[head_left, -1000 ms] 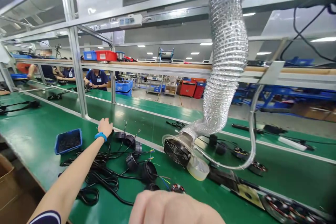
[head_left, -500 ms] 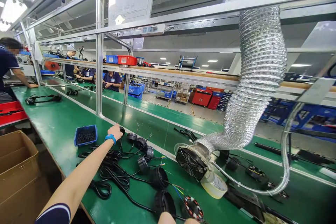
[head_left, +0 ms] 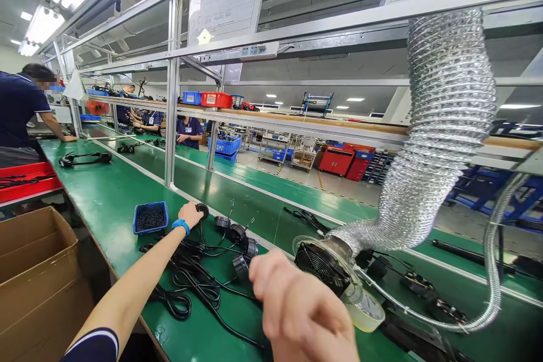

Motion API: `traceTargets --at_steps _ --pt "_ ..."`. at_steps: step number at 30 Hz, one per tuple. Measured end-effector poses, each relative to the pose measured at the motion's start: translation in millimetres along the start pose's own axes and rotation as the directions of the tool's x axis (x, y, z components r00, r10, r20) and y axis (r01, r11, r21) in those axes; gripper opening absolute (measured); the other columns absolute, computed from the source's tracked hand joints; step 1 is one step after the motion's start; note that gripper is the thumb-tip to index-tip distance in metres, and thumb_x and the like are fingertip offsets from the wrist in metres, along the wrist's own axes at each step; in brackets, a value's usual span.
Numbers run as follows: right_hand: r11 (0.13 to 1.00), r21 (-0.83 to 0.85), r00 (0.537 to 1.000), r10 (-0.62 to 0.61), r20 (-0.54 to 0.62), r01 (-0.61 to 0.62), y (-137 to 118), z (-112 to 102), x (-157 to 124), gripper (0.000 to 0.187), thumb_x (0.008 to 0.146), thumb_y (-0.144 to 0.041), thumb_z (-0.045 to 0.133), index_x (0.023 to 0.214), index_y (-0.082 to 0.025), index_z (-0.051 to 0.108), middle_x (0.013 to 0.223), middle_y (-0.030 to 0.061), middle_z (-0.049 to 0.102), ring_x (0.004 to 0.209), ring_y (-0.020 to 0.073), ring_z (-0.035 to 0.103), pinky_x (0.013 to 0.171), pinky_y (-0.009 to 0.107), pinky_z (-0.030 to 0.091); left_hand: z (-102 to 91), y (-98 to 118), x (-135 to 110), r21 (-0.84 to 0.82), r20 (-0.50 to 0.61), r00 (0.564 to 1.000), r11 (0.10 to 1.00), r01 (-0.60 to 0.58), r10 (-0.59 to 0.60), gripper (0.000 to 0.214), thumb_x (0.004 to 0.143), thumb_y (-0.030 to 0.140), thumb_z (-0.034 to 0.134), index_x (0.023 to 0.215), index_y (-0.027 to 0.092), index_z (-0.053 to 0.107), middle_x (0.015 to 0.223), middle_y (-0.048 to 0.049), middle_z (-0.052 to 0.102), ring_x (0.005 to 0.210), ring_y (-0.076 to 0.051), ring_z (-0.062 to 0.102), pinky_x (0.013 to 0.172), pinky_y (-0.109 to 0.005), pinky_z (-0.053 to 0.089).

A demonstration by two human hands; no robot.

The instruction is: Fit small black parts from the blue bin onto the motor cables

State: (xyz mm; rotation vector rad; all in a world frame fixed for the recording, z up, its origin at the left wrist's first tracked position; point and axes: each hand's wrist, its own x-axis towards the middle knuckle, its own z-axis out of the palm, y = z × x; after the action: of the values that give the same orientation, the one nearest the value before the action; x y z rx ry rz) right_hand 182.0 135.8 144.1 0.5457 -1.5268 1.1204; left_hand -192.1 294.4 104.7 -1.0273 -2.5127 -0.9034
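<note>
My left hand (head_left: 190, 215) reaches out over the green bench, a blue band at its wrist. Its fingers are closed on a black round housing (head_left: 202, 211) at the far end of a row. Beside it stand similar black round housings (head_left: 236, 232) with cables and thin wire ends. Close to the camera, my right hand (head_left: 303, 305) is raised with curled fingers. Whatever it may hold is hidden, and it covers part of the bench. Bundled black cables (head_left: 199, 288) lie between my arms.
A blue bin (head_left: 150, 219) of small dark parts sits left of the cables. To the right are a fan (head_left: 322, 266) on a silver duct (head_left: 441, 141) and a tape roll (head_left: 368, 311). A cardboard box (head_left: 38, 271) stands left. Co-workers (head_left: 25, 107) work farther along.
My right hand has risen from the bottom edge into the foreground, over the nearer housings. My left hand stays at the far housing. The view has shifted slightly left.
</note>
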Motion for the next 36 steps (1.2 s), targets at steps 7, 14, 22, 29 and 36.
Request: traceTargets --at_steps 7,14,22,29,36 --pt "0.993 0.102 0.998 0.060 -0.030 -0.057 16 9 12 0.017 0.092 -0.019 0.048 0.077 -0.016 0.054 0.063 0.0045 0.051 0.074 0.0144 0.045 0.072 0.029 0.036 -11.3 2 18 0.239 0.103 0.988 0.962 -0.134 0.113 0.048 0.073 0.038 0.066 0.111 0.009 0.064 0.115 -0.0179 0.055 0.109 -0.031 0.054 0.089 -0.042 0.046" --pt "1.000 -0.012 0.969 -0.019 -0.248 0.016 18 -12 21 0.015 0.089 -0.016 0.052 0.075 -0.016 0.059 0.065 0.0042 0.050 0.074 0.0129 0.050 0.070 0.026 0.039 -5.3 -4 19 0.264 0.026 0.912 0.877 -0.401 0.409 0.042 0.073 0.033 0.059 0.112 0.018 0.055 0.101 -0.0103 0.058 0.097 -0.030 0.057 0.082 -0.039 0.044" --pt "0.970 -0.242 0.904 -0.080 -0.420 -0.026 24 -39 34 0.016 0.088 -0.019 0.054 0.075 -0.016 0.061 0.073 0.0027 0.057 0.076 0.0107 0.054 0.075 0.024 0.043 -28.8 11 -29 0.154 -0.374 0.757 0.841 -0.519 0.536 0.026 0.084 0.032 0.054 0.103 0.015 0.050 0.119 -0.0048 0.052 0.091 -0.017 0.056 0.080 -0.031 0.047" --pt "0.644 -0.678 0.928 0.151 -0.340 -0.354 121 -21 26 0.046 0.090 -0.033 0.050 0.128 -0.008 0.058 0.127 0.0101 0.055 0.119 0.0201 0.048 0.108 0.036 0.035 -49.1 1 -140 0.377 -0.564 0.016 0.274 -0.885 0.826 0.040 0.076 0.002 0.067 0.110 0.006 0.046 0.111 -0.0179 0.056 0.107 -0.025 0.053 0.092 -0.044 0.051" --pt "0.519 -0.794 0.946 0.233 -0.225 -0.317 182 0 3 0.028 0.097 -0.026 0.046 0.113 -0.014 0.065 0.111 0.0048 0.063 0.114 0.0180 0.050 0.107 0.039 0.029 -39.6 -20 -174 0.344 -0.512 -0.020 0.184 -0.921 0.859 0.033 0.070 -0.008 0.063 0.099 -0.001 0.050 0.102 -0.0256 0.057 0.101 -0.034 0.057 0.084 -0.051 0.052"
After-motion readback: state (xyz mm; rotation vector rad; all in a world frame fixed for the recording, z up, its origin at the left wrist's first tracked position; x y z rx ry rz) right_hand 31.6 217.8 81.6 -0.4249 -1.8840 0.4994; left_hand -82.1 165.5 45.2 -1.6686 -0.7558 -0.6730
